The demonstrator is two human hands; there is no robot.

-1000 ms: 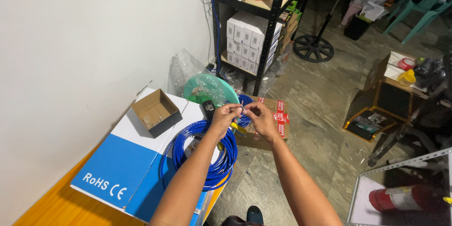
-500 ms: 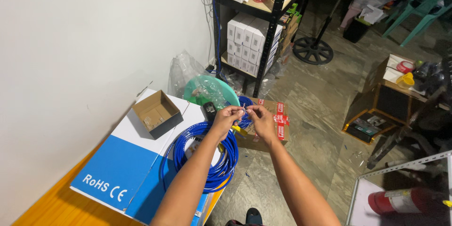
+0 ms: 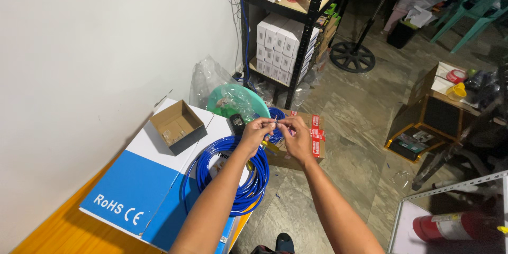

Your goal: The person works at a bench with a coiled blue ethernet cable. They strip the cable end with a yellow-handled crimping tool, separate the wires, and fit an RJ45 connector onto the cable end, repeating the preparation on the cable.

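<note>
My left hand (image 3: 256,131) and my right hand (image 3: 296,136) meet in front of me, fingertips pinched together on the end of a blue cable (image 3: 275,125). What sits at the cable tip is too small to make out. Below my left forearm a coil of blue cable (image 3: 211,157) lies on a large white and blue box (image 3: 137,190). A small black device (image 3: 236,124) rests on the box just left of my left hand.
A small open cardboard box (image 3: 177,126) sits on the big box. A green round lid with a clear plastic bag (image 3: 236,101) lies beyond my hands. A brown carton with red labels (image 3: 315,133), a black shelf of white boxes (image 3: 280,42), and a fire extinguisher (image 3: 457,226) stand around.
Both hands stay pinched on the cable end at almost the same spot; only small finger movements show.
</note>
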